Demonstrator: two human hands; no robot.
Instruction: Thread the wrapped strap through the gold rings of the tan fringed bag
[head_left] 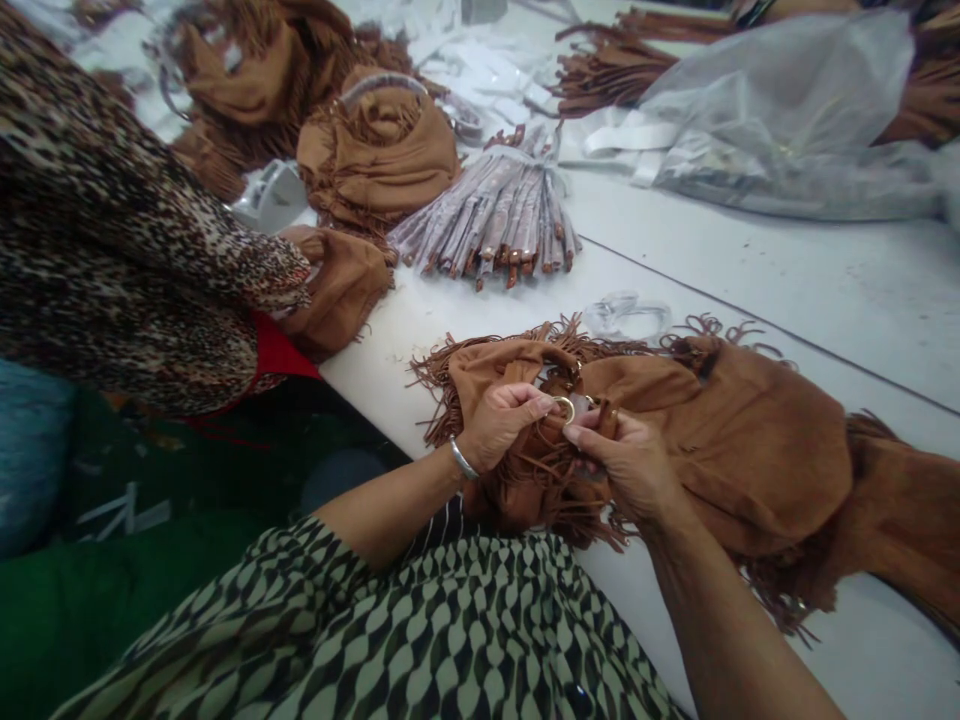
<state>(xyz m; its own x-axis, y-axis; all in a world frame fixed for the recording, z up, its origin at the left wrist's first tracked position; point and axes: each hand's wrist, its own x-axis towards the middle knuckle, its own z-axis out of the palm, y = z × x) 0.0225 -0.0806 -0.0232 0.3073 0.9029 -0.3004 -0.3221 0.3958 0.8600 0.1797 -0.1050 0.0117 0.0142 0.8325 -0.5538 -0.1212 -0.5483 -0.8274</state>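
My left hand [504, 422], with a silver bracelet at the wrist, pinches a gold metal ring [564, 409] between thumb and fingers. Just right of it, my right hand [626, 455] is closed, with a short brown strap [607, 420] between its fingers; its thumb tip is beside the ring. Both hands are over a brown fringed bag [491, 360] on the white table. Another brown bag [757, 440] lies against it on the right.
A bundle of wrapped brown straps [499, 215] fans out beyond the bags. More brown bags [379, 150] are piled at the back left, beside a person's patterned sleeve [150, 200]. A clear plastic bag [787, 120] lies at the back right. A coiled clear strip [626, 315] is behind the bags.
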